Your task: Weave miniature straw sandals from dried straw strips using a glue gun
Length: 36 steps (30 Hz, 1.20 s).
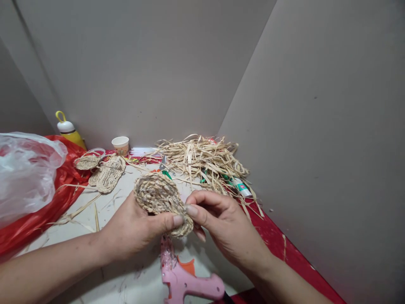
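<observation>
A small woven straw sole (160, 197), oval and pale tan, is held up over the table between both hands. My left hand (136, 228) grips it from below with the thumb pressed on its near edge. My right hand (221, 221) pinches the same near edge with thumb and fingers closed. A pink glue gun (186, 280) lies on the table just beneath the hands.
A pile of loose straw strips (205, 158) lies at the back right with a glue tube (242, 186) and green-handled scissors (164, 168). Finished straw sandals (107, 173) lie at the left. A paper cup (120, 145), yellow bottle (70, 131), red plastic sheet (63, 185) and clear bag (25, 173) are nearby. Cardboard walls enclose the table.
</observation>
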Motion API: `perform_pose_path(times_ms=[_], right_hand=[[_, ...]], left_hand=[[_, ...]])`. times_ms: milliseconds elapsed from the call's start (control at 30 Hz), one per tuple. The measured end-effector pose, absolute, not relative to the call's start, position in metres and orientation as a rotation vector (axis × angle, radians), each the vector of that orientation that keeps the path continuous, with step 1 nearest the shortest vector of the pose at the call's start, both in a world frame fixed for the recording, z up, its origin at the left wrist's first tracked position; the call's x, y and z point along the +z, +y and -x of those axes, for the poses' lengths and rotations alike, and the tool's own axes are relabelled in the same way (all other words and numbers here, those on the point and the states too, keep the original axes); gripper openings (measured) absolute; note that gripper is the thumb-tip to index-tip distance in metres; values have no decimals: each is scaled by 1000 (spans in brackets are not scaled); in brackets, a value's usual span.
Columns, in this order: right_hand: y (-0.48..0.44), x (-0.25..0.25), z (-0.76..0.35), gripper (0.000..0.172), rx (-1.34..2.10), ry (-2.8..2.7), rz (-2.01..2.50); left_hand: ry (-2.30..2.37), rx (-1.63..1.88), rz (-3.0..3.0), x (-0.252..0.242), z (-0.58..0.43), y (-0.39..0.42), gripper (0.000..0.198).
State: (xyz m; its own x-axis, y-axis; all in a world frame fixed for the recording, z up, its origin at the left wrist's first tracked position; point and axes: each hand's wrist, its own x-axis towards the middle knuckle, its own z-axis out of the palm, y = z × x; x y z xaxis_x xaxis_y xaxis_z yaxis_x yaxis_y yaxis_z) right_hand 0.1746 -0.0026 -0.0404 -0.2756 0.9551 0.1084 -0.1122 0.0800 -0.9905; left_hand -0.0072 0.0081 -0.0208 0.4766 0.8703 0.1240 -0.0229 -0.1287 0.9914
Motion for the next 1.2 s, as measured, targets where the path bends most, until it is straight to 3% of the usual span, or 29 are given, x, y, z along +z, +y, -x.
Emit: perform_pose_path(times_ms=[200, 333, 467, 600, 800, 1200], right_hand=[[-3, -43, -175, 23, 1433, -1316, 863], [3, -41, -186, 35, 1394, -1251, 778], [4, -38, -189, 20, 1101, -1255, 906], [-2, -35, -184, 11, 1217, -1387, 966], [-6, -31, -181, 12, 1191, -1386, 1004], [-14, -27, -173, 17, 1143, -1409, 1078]], left_hand=[[724, 876, -1481, -13, 6, 7, 8], [803, 960, -1465, -12, 9, 8, 30], [864, 1019, -1436, -17, 9, 10, 33], [844, 1002, -1452, -21, 9, 11, 35], [784, 925, -1429, -24, 12, 13, 24], [854, 872, -1381, -25, 10, 12, 39]])
